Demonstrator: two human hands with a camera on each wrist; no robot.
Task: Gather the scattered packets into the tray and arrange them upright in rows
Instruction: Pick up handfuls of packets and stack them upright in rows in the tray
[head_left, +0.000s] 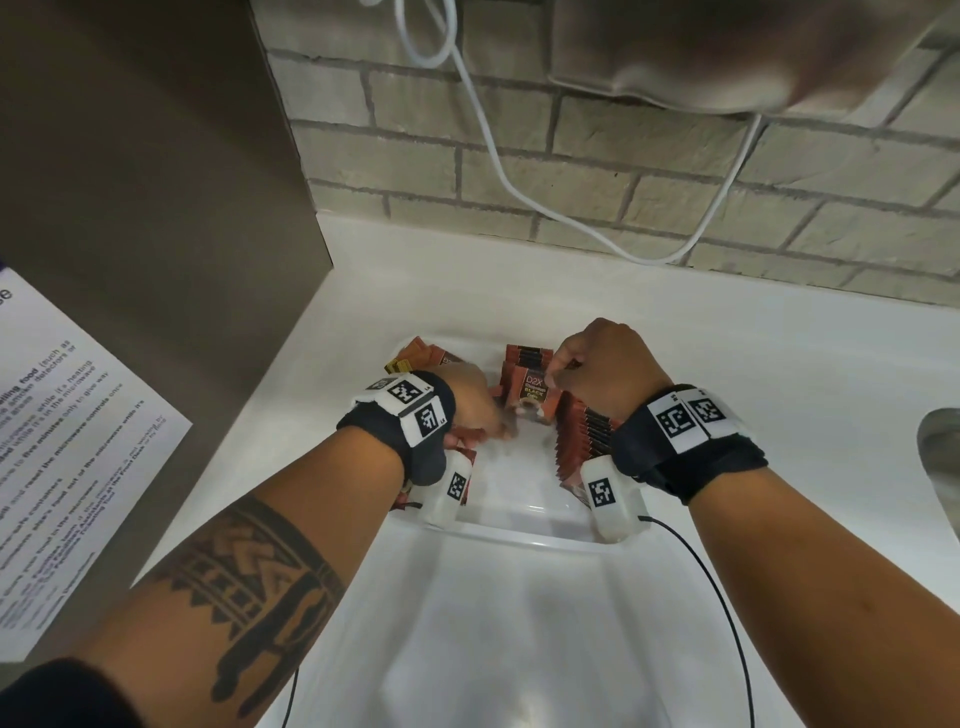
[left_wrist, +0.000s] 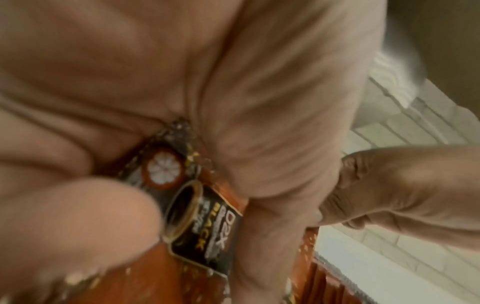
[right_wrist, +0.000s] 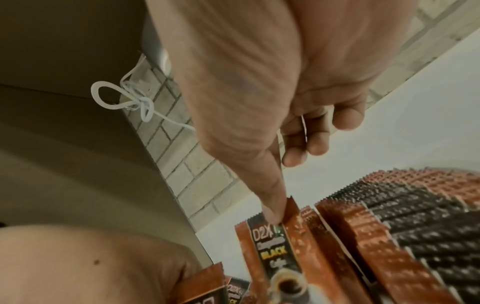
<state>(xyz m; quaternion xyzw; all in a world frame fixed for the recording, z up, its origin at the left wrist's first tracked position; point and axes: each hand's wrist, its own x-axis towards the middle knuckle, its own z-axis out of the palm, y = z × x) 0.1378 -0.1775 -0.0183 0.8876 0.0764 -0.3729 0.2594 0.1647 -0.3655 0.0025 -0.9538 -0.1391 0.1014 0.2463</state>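
A clear plastic tray (head_left: 519, 536) sits on the white counter with brown-and-black D2X coffee packets in it. One row of packets (head_left: 584, 436) stands upright along the tray's right side, also seen as the row of serrated tops (right_wrist: 415, 216). A smaller upright bunch (head_left: 527, 392) stands at the tray's back middle. My right hand (head_left: 558, 371) pinches the top of the front packet (right_wrist: 275, 246) of that bunch. My left hand (head_left: 483, 421) reaches in from the left and grips a packet (left_wrist: 205, 216) between thumb and fingers. Several loose packets (head_left: 426, 358) lie at the tray's back left.
A tall brown cabinet side (head_left: 156, 208) stands close on the left with a printed notice (head_left: 67, 441) on it. A brick wall (head_left: 623, 156) with a hanging white cable (head_left: 498, 156) runs behind. A sink edge (head_left: 940, 447) shows at the right.
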